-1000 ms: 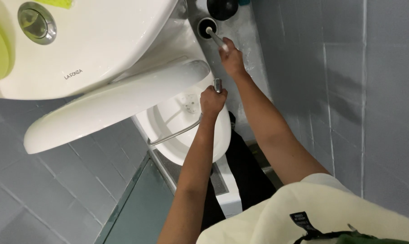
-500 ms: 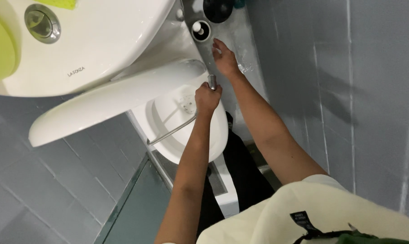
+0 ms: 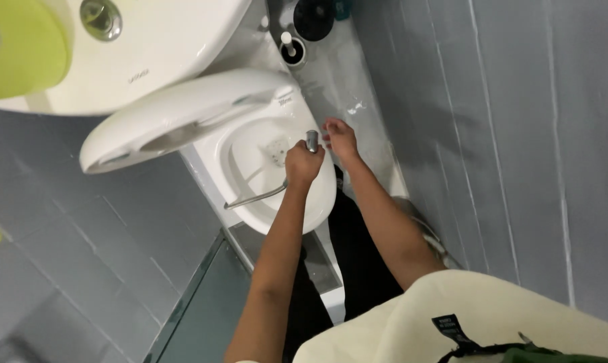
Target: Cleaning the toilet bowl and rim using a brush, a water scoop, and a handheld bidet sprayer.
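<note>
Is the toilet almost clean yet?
Partly, it seems. The seat lid is up and the bowl looks white, with water spraying inside. The left hand holds the metal spray nozzle over the bowl; the right hand hovers open at the rim. The hose is out, so rinsing is not done.

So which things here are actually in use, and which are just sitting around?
In use:
left hand, closed around the metal sprayer
sprayer hose
toilet bowl, lid raised
right hand, open beside the sprayer

Lying about:
brush holder
black round thing
green container
flush button
</note>
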